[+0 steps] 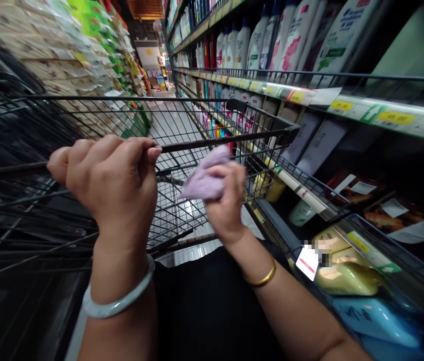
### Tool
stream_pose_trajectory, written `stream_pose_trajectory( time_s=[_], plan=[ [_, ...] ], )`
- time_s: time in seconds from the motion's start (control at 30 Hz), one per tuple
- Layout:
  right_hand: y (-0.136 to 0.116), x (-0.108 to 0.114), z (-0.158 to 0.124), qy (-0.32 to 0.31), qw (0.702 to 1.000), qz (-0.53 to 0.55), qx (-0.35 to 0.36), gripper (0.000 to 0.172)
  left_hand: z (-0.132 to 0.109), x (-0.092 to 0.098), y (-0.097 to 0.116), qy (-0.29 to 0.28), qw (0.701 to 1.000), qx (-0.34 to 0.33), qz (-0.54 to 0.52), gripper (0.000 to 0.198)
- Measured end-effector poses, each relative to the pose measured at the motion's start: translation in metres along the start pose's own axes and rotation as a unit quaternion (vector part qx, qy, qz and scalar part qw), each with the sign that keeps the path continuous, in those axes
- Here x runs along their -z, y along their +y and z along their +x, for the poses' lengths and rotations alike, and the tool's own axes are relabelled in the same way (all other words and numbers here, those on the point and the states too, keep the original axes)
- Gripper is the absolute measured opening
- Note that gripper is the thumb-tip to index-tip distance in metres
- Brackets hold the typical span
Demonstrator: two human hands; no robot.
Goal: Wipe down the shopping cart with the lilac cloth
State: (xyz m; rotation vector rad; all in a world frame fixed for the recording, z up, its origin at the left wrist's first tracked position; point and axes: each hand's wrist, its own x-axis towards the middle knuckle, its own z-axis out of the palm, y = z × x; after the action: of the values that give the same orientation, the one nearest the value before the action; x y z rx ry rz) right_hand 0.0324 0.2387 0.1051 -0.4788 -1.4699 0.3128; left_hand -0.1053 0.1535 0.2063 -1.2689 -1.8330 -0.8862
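Observation:
My left hand (pixel 110 175) is wrapped round the dark top rail (pixel 196 144) of a black wire shopping cart. A pale bangle (pixel 121 303) circles that wrist. In my right hand (pixel 229 200) is a crumpled lilac cloth (pixel 207 175), bunched between the fingers and thumb. Cloth and fingertips are slightly blurred. They are close to the rail, over the cart's wire mesh (pixel 174 205); whether the cloth touches the rail I cannot tell. A gold bracelet (pixel 266 275) is on the right wrist.
Shelves (pixel 298 93) of shampoo bottles (pixel 259 40) run along the right, with price labels on their edges. Gold bottles (pixel 347 276) and a blue bottle (pixel 377 318) sit low at right. Stacked packages (pixel 46 50) line the left. Tiled aisle floor (pixel 162 113) stretches ahead.

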Motion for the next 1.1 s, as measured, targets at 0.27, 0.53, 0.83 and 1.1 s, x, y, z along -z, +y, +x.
stream_pose_trajectory(
  time_s=[0.27, 0.53, 0.83, 1.1],
  plan=[
    [0.015, 0.012, 0.03, 0.136, 0.99, -0.031, -0.035, 0.023, -0.002, 0.004, -0.002, -0.027, 0.999, -0.005, -0.031, 0.028],
    [-0.029, -0.016, 0.01, -0.069, 0.995, -0.023, 0.064, 0.039, -0.004, 0.004, 0.002, -0.022, 1.0, -0.002, -0.021, 0.035],
    [0.008, 0.018, 0.036, 0.131, 0.989, -0.041, -0.05, 0.029, -0.006, 0.006, 0.0, -0.027, 0.998, -0.013, -0.056, 0.026],
    [-0.023, 0.0, 0.004, -0.154, 0.984, -0.017, 0.089, 0.035, -0.005, 0.004, 0.0, -0.023, 0.997, 0.006, -0.071, 0.028]
  ],
)
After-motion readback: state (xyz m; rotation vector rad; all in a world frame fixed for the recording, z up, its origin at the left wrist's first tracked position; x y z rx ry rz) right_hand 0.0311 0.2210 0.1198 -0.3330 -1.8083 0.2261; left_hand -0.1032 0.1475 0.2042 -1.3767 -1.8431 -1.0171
